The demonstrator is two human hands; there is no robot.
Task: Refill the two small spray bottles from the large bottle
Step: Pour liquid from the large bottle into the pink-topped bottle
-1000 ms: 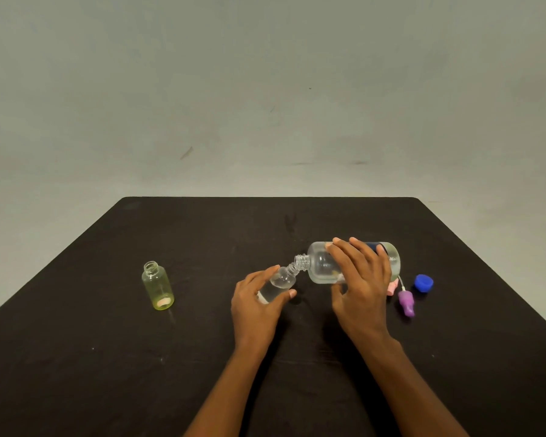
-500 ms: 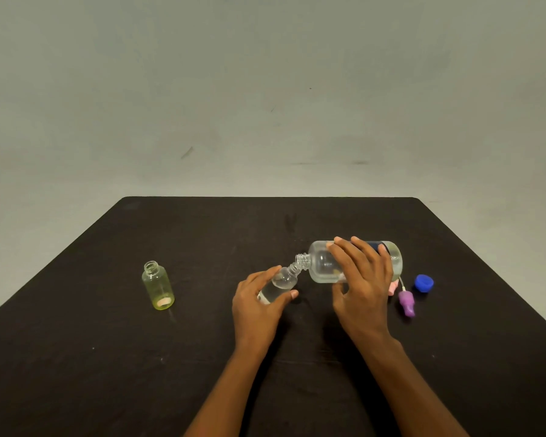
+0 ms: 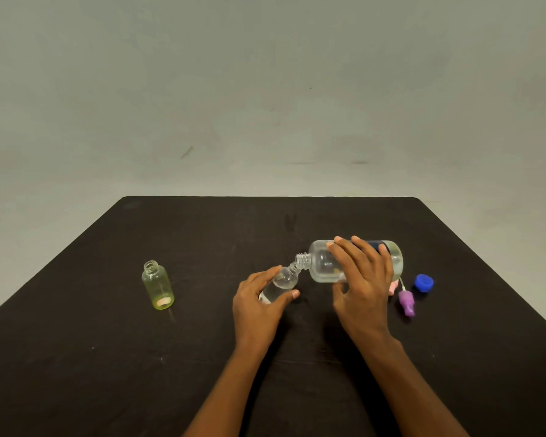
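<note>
While the large bottle (image 3: 323, 263) lies tipped almost flat in the right hand (image 3: 363, 285), its threaded mouth meets the neck of the small clear bottle (image 3: 279, 283), which the left hand (image 3: 259, 305) holds tilted toward it just above the middle of the dark surface (image 3: 76, 357). Both hands are closed in a firm grip, the right around the large bottle's body, the left around the small one's lower half. Whether liquid is running cannot be told; the small bottle looks partly filled.

To pour well, the two mouths should stay lined up and touching, with the big bottle tipped by slow degrees so the narrow neck does not overflow; the left hand should bring the small bottle upright as it fills.

Left of the hands, well apart, the yellow bottle (image 3: 157, 285) stands open and seemingly not yet filled. Just right of the right hand lie a purple sprayer top (image 3: 406, 302) and a blue cap (image 3: 423, 282), with something pink mostly hidden behind the hand. Open room lies ahead and to the left; the right edge is nearer, so the caps deserve care.
</note>
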